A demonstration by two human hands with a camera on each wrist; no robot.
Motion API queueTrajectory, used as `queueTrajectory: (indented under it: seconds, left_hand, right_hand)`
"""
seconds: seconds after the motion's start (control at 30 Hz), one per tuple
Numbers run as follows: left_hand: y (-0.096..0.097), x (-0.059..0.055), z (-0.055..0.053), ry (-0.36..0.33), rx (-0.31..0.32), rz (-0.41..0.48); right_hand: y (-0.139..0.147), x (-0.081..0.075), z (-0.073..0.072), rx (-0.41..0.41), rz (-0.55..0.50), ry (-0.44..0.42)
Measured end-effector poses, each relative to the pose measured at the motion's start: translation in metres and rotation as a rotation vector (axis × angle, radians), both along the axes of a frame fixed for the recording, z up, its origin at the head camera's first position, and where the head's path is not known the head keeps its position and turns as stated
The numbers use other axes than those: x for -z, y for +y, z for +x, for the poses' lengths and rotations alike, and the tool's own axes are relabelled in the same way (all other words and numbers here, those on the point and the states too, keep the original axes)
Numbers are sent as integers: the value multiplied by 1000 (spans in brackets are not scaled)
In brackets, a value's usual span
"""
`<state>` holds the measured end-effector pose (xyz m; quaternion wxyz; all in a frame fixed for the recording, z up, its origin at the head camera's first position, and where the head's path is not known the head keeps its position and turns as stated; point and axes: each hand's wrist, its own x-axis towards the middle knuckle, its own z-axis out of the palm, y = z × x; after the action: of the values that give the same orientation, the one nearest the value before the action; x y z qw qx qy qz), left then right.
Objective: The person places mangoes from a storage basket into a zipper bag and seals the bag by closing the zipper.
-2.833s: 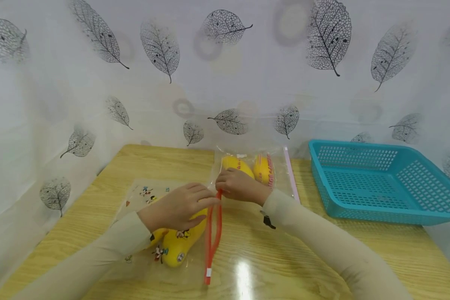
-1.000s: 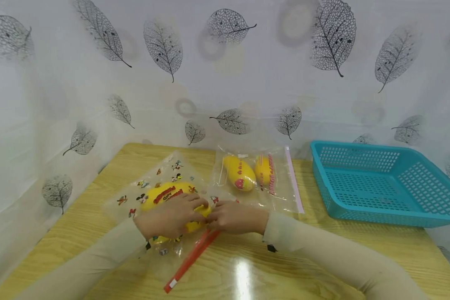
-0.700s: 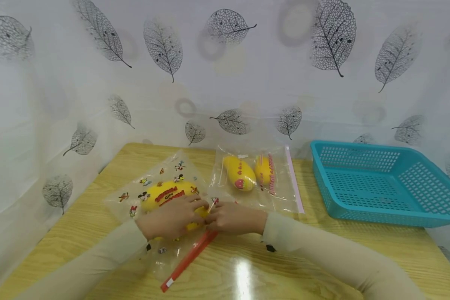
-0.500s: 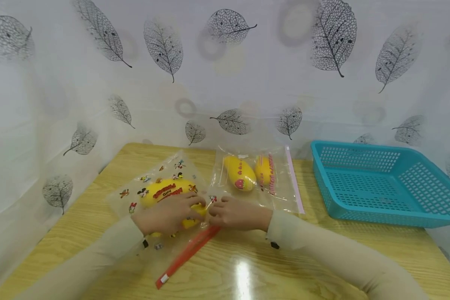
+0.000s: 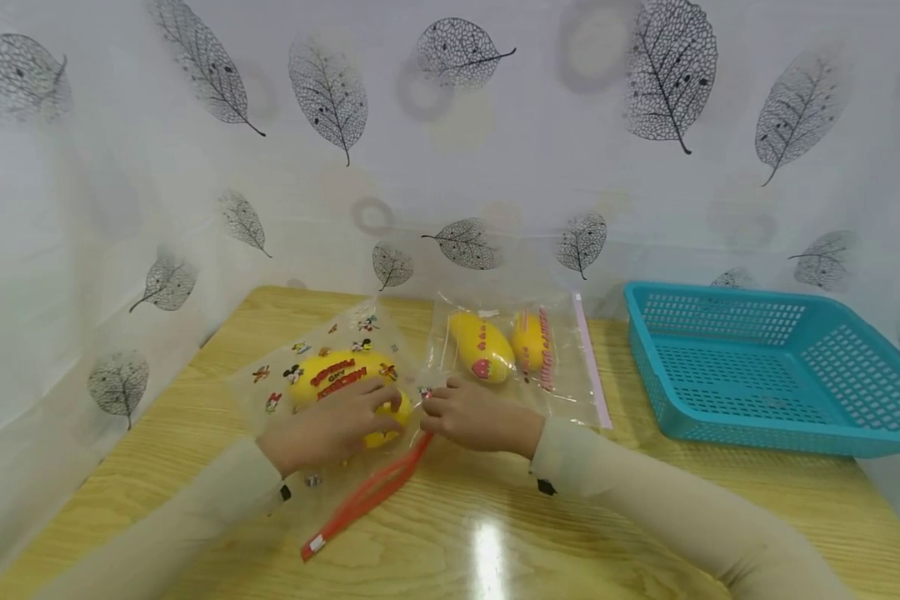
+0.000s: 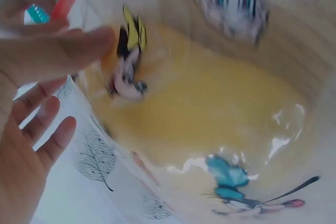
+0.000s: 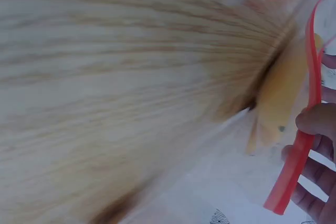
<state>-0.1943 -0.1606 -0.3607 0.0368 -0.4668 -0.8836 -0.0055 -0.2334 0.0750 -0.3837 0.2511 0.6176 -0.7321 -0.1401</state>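
Note:
A clear zip bag [image 5: 273,383] printed with cartoon figures lies at left centre, a large smooth yellow object [image 5: 311,379] inside it. Its red zip strip [image 5: 371,493] runs slantwise toward the front, with a white slider at the near end. My right hand [image 5: 480,419] pinches the strip's far end between thumb and fingers, as the right wrist view shows on the red strip [image 7: 299,166]. My left hand [image 5: 322,429] rests over the bag beside the yellow object. In the left wrist view, the left fingers [image 6: 58,137] are extended and spread, with the thumb near the film.
Behind my right hand lies another clear zip bag [image 5: 570,400] with a pale purple strip and two yellow objects [image 5: 482,346] inside. A turquoise basket [image 5: 765,433] stands on the right of the wooden table [image 5: 570,533]. A leaf-printed curtain [image 5: 495,158] hangs behind.
The bag has turned from its earlier position and shifted slightly back. Its red strip now slants and gapes a little again. My right hand has moved to the strip's far end; the left drew back slightly.

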Motion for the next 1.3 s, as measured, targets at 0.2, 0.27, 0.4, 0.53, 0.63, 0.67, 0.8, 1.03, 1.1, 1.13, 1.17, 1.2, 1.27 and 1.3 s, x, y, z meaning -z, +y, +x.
queueTrajectory:
  seconds: [0.2, 0.27, 0.4, 0.53, 0.63, 0.67, 0.8, 1.03, 1.1, 1.13, 1.17, 1.2, 1.27, 1.3]
  left_hand:
    - [9, -1, 10, -9, -88, -13]
    - [12, -2, 15, -54, -155, -32]
    - [18, -4, 22, -103, -253, -80]
    - [21, -5, 25, -77, -283, -148]
    - [22, -6, 27, -54, -291, -173]
    - [22, -5, 28, -49, -290, -174]
    - [20, -2, 28, -43, -294, -155]
    - [18, -2, 24, -48, -385, -75]
    - [17, -3, 23, 15, -386, -67]
    - [17, -3, 22, 43, -385, -65]
    - [17, -3, 22, 71, -382, -58]
    - [17, -3, 21, 99, -380, -56]
    - [17, -3, 21, 136, -378, -47]
    - [17, -3, 20, 145, -377, -40]
  right_hand:
    - [-4, -9, 2, 27, -128, -89]
    - [-5, -11, 2, 49, -144, -126]
    - [-6, -14, 5, 89, -171, -173]
    - [-6, -17, 5, 111, -199, -199]
    - [-6, -18, 4, 116, -229, -228]
    - [-5, -18, 3, 115, -243, -239]
    - [-3, -20, 2, 107, -296, -276]
    - [7, -26, -7, 100, -365, -241]
    - [10, -27, -11, 97, -359, -252]
    - [11, -27, -12, 94, -352, -261]
    - [12, -28, -14, 95, -342, -263]
    - [13, -28, -15, 97, -328, -266]
    - [13, -28, -16, 105, -296, -276]
    - [12, -28, -15, 108, -279, -283]
